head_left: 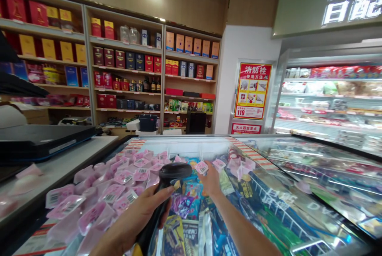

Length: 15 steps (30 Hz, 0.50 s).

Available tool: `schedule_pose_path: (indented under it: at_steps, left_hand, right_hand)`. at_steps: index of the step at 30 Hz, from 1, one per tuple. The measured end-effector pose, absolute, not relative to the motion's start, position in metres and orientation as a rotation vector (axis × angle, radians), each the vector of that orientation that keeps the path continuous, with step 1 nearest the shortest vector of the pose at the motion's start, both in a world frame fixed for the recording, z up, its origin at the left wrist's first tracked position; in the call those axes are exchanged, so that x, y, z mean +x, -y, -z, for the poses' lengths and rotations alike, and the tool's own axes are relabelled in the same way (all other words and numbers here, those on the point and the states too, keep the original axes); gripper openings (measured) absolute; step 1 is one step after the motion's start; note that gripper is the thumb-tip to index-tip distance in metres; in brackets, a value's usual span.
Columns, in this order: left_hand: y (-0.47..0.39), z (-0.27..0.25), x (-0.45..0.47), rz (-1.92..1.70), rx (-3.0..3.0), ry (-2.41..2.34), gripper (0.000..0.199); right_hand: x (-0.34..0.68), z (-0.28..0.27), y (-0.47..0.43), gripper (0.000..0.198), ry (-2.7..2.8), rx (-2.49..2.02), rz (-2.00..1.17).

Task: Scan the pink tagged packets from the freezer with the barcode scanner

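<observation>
My left hand point(146, 210) is closed around the handle of a black barcode scanner point(175, 170), its head pointing away from me. Just right of the scanner, my right hand point(211, 180) reaches forward with its fingers closed on a small pink plastic cup point(201, 167) that bears a barcode label. Similar pink cups point(113, 193) with barcode stickers lie heaped to the left on the glass top of the freezer point(182, 144). Several more pink cups point(241, 166) sit beyond my right hand. The fingertips of my right hand are partly hidden.
Under the glass lie colourful frozen packs point(182, 206) and a white wire basket point(277, 204). A counter point(101, 144) with a flat black device point(44, 138) adjoins at left. Shelves of boxes point(128, 60) line the back wall; a lit chiller point(328, 101) stands at right.
</observation>
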<state>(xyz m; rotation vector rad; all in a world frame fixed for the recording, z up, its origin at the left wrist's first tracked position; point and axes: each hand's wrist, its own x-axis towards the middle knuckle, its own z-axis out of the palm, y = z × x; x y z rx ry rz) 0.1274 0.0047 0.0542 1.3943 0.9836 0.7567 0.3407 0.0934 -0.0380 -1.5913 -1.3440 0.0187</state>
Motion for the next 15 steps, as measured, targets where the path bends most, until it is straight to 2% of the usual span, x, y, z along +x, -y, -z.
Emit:
schedule_pose_path:
  at_steps: [9,15]
  left_hand:
    - [-0.013,-0.050,0.123,-0.852,1.289,-1.010,0.034]
    - [-0.016,-0.056,0.116,-0.933,1.259,-1.029,0.032]
  right_hand:
    - [0.371,0.042,-0.102,0.039,1.303,-1.789,0.083]
    - [0.391,0.037,-0.098,0.046,1.254,-1.925,0.218]
